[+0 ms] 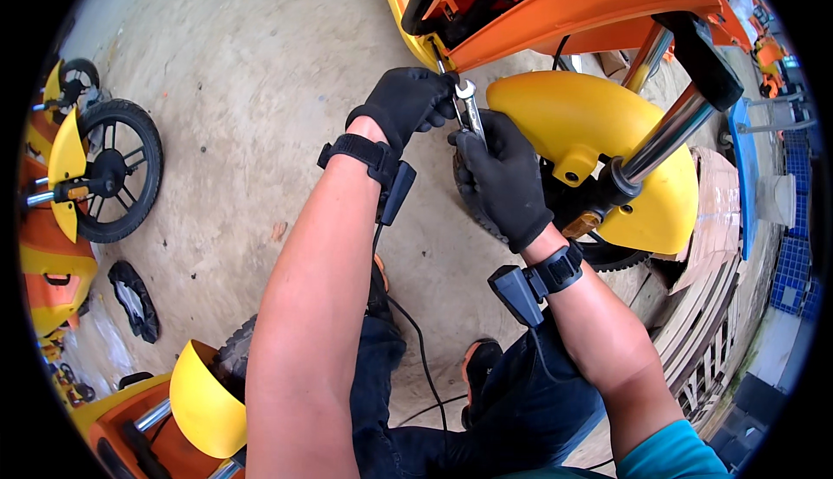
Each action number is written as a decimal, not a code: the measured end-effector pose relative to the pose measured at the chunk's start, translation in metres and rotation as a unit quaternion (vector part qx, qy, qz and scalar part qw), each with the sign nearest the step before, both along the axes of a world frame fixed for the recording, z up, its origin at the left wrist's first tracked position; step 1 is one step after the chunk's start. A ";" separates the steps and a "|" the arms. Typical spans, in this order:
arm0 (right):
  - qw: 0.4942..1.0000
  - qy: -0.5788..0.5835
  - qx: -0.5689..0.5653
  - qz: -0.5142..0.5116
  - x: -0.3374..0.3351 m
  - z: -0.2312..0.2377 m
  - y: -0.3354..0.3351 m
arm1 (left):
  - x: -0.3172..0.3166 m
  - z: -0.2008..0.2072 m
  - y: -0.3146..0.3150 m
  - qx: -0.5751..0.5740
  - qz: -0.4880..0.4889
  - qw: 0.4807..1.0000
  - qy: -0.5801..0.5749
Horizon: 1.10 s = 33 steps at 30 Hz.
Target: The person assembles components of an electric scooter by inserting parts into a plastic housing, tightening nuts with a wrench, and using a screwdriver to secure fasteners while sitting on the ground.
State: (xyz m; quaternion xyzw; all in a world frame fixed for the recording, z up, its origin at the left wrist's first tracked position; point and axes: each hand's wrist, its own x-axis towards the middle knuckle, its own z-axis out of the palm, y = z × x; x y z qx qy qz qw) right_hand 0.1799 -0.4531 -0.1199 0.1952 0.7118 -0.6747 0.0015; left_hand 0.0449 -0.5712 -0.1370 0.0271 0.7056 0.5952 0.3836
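Note:
My left hand [403, 108], in a black glove, is closed beside the lower corner of an orange and yellow vehicle body [555, 19]. A thin metal shaft [440, 60] runs from its fingertips up to that corner; the fingers hide the rest of it. In my right hand [501, 177], also gloved in black, is a silver open-end wrench [469, 113], pinched with its jaw pointing up towards the left fingers. Just right of the hands is a yellow front fender [581, 123] over a wheel, with a chrome fork tube [664, 136] alongside.
More orange and yellow vehicles with a black spoked wheel [113, 171] stand at the left. Another yellow fender [204, 399] is close by at lower left. Wooden slats [707, 323] and cardboard [716, 193] lie at the right. A black cable [421, 340] hangs below my left wrist.

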 end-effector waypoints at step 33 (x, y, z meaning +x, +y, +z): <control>0.985 0.051 0.164 -0.032 0.001 -0.009 -0.003 | 0.001 -0.019 0.005 0.154 0.026 0.986 -0.050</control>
